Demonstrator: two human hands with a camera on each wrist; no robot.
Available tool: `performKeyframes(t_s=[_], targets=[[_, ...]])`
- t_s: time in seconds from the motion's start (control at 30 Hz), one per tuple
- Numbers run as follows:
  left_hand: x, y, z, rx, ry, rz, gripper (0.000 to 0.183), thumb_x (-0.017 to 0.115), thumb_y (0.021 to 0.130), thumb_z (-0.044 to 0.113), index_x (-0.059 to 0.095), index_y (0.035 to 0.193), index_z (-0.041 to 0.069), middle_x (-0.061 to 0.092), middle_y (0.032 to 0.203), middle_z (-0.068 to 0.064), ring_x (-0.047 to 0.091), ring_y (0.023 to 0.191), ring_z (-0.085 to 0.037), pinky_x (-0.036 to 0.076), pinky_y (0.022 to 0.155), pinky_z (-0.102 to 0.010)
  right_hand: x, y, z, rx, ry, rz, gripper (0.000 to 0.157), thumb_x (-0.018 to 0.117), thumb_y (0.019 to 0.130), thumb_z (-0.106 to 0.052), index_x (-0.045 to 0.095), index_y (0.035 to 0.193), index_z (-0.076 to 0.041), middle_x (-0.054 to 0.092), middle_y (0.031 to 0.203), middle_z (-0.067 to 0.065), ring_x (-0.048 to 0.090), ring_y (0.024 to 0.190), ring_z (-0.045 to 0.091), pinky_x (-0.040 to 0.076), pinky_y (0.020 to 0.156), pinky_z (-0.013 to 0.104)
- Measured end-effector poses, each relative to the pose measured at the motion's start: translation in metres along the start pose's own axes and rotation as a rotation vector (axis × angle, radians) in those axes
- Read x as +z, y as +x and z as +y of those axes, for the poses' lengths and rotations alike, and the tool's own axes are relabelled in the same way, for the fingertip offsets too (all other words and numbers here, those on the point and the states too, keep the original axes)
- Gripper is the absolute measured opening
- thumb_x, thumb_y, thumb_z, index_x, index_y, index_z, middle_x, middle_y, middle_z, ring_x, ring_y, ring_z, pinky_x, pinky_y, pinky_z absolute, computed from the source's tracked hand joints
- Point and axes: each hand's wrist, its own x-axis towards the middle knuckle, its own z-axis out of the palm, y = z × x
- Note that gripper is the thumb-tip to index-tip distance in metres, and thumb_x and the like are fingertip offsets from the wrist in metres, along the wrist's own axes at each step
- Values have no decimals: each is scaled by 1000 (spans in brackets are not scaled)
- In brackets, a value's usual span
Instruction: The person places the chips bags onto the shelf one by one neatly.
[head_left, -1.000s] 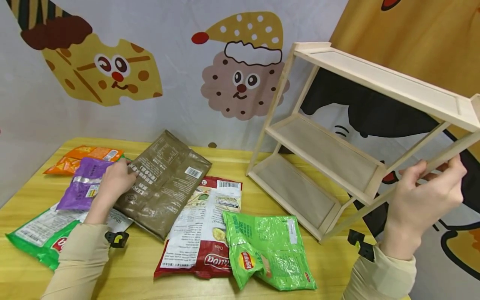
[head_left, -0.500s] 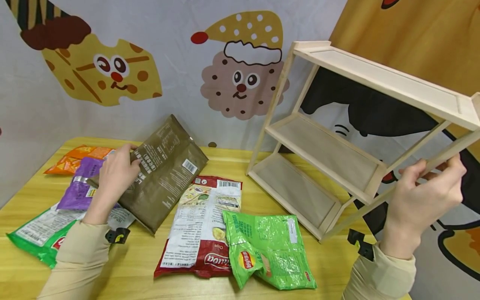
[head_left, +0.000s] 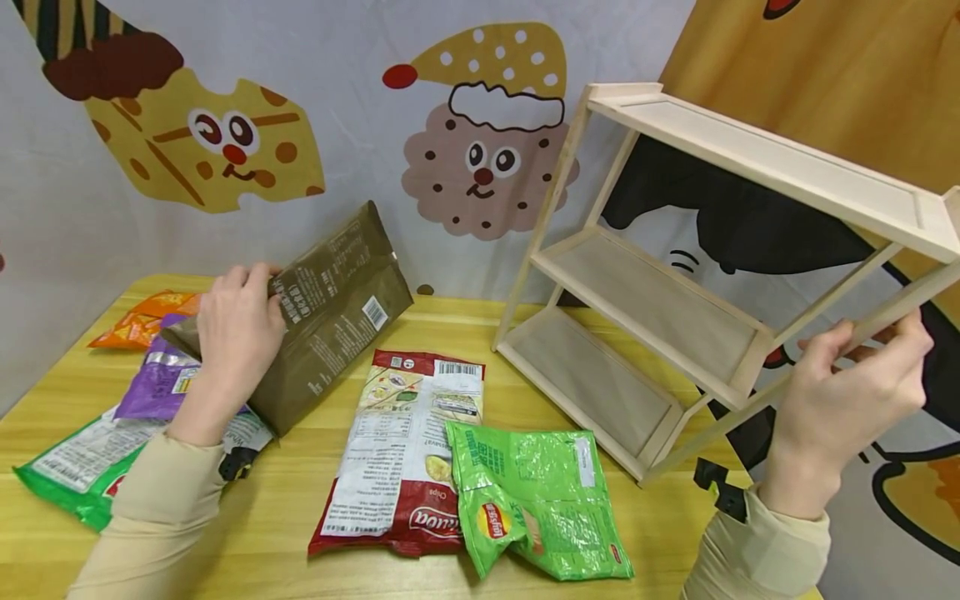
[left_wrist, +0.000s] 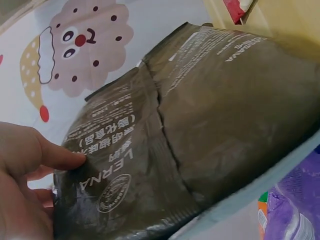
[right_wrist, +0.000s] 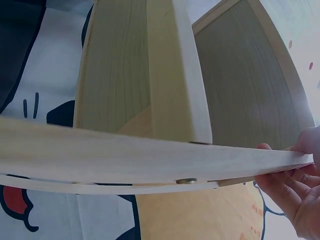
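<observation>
My left hand (head_left: 238, 337) grips the left edge of a brown snack bag (head_left: 330, 308), which is tilted up with its far end raised against the backdrop. In the left wrist view the thumb lies on the printed face of the brown bag (left_wrist: 220, 110), the other fingers partly hidden behind its edge. My right hand (head_left: 851, 400) holds the side post of a three-tier wooden shelf (head_left: 645, 308) at the right. In the right wrist view, thumb and fingers of the right hand (right_wrist: 295, 195) wrap the wooden post (right_wrist: 125, 155). The shelf tiers hold nothing.
A red and white chips bag (head_left: 405, 450) and a bright green chips bag (head_left: 547, 500) lie mid-table, the green overlapping the red. Left of them are a purple bag (head_left: 153, 387), an orange bag (head_left: 138, 321) and a green and white bag (head_left: 75, 467). A cartoon-printed backdrop (head_left: 360, 150) stands behind.
My left hand has lifted the brown bag off the others, tilting it up and shifting it left, uncovering more of the red and white bag. The right hand and shelf stay put.
</observation>
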Motion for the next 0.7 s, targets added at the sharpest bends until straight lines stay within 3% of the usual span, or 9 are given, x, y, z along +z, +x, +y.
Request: performKeyframes(t_s=[0.2, 0.43, 0.7], targets=[[3, 6, 6, 38, -12, 47, 22, 56, 87, -6, 62, 108, -3, 59, 94, -28, 50, 82, -46, 37, 67, -54, 0, -1, 0, -1, -1, 2, 35, 43, 96, -24, 51, 130, -23, 65, 107, 15, 63, 94, 32, 38, 81, -3], [12, 19, 6, 204, 38, 83, 22, 51, 89, -6, 62, 106, 0, 57, 88, -24, 49, 79, -43, 36, 64, -49, -1, -3, 1, -14, -11, -9, 36, 41, 97, -28, 50, 132, -22, 64, 110, 21, 63, 93, 34, 37, 81, -4], [22, 8, 9, 371, 51, 66, 31, 52, 81, -14, 64, 104, 3, 58, 86, -20, 50, 76, -39, 37, 61, -43, -1, -4, 3, -7, -9, 9, 35, 42, 96, -24, 51, 130, -22, 65, 109, 19, 63, 91, 33, 37, 80, -4]])
